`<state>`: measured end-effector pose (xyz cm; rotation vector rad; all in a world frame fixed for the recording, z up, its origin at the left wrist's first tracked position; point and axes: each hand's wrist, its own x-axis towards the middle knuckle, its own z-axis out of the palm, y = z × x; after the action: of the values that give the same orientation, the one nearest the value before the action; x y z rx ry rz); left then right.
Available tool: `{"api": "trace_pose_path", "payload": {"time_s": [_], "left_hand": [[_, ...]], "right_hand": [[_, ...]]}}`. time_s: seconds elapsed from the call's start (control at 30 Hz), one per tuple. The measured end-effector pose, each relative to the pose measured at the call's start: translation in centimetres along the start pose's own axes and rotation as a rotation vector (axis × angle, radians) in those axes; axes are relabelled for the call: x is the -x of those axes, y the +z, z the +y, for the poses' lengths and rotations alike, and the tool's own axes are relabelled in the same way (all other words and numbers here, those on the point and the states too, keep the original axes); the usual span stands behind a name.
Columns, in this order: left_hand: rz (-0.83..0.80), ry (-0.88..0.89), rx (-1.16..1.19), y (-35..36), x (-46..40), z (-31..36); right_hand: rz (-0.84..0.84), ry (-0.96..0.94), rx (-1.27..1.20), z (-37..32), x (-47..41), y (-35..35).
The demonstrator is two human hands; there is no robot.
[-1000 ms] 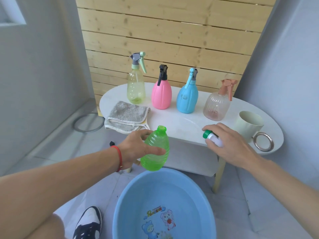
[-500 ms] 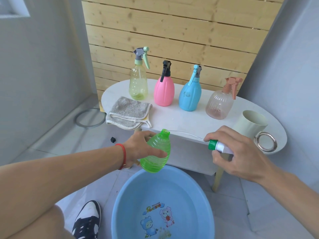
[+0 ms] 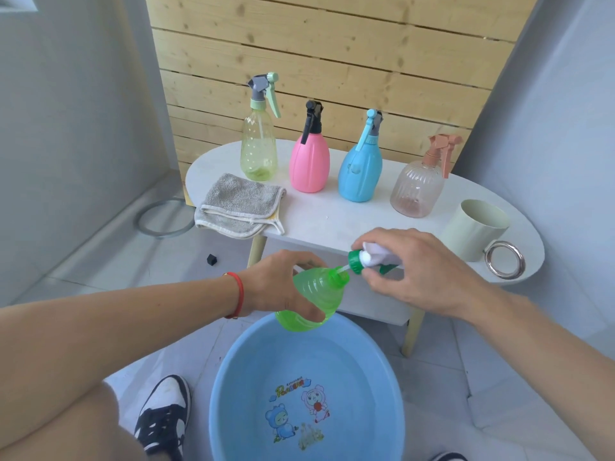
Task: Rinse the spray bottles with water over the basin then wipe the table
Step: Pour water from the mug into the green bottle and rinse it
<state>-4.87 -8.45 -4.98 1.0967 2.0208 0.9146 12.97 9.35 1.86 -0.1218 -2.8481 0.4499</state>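
Green bottle [image 3: 311,299]: clear plastic, gripped round its body by the left hand [image 3: 279,287], tilted with the open neck toward the right hand [image 3: 422,271]; it hangs above the far rim of the blue basin [image 3: 229,377], which sits below both hands.

Spray head [image 3: 361,259]: green collar, white body, pinched in the right hand's curled fingers; its thin tube [image 3: 342,268] runs into the bottle neck, collar apart from the neck.

Beyond the hands, on the bench [image 3: 332,214]: yellow-green [image 3: 259,151], pink [image 3: 309,161], blue [image 3: 360,168] and clear pinkish [image 3: 417,188] bottles, heads on. Grey cloth [image 3: 238,204] beyond the left hand; cream cup [image 3: 476,227] beyond the right.

Risks, judged:
- The tube looks flexible and may flick drops onto the bench or floor.
- The tilted neck points away from the basin's middle, so any liquid would likely miss it.
- Wet plastic may slip in either hand.
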Motion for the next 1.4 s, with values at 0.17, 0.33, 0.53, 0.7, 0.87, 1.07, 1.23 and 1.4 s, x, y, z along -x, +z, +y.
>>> {"api": "trace_pose_path", "payload": {"time_s": [0.17, 0.33, 0.53, 0.7, 0.87, 1.07, 1.23, 1.4], "left_hand": [[0.002, 0.028, 0.002, 0.3, -0.2, 0.0], [-0.005, 0.035, -0.058, -0.2, -0.2, -0.5], [0.029, 0.033, -0.074, -0.1, -0.2, -0.9], [0.051, 0.015, -0.087, -0.1, -0.3, -1.2], [0.077, 0.013, -0.147, -0.2, 0.0, -1.0], [0.077, -0.010, -0.140, -0.4, 0.4, -0.5], [0.069, -0.017, -0.141, -0.8, 0.7, 0.2], [0.118, 0.018, -0.215, -0.7, 1.0, 0.7]], "right_hand": [[-0.120, -0.037, -0.074, 0.0, -1.1, 0.5], [-0.218, -0.001, -0.110, -0.2, -1.8, 1.2], [-0.237, 0.281, -0.016, -2.0, -2.7, 2.0], [-0.361, 0.398, -0.084, -2.9, -3.2, 1.9], [-0.257, 0.440, 0.044, -3.5, -3.5, 3.0], [-0.278, 0.466, -0.028, -3.5, -3.8, 3.0], [-0.294, 0.517, -0.054, -3.8, -4.1, 2.7], [-0.237, 0.522, -0.145, -4.2, -3.9, 2.9]]}}
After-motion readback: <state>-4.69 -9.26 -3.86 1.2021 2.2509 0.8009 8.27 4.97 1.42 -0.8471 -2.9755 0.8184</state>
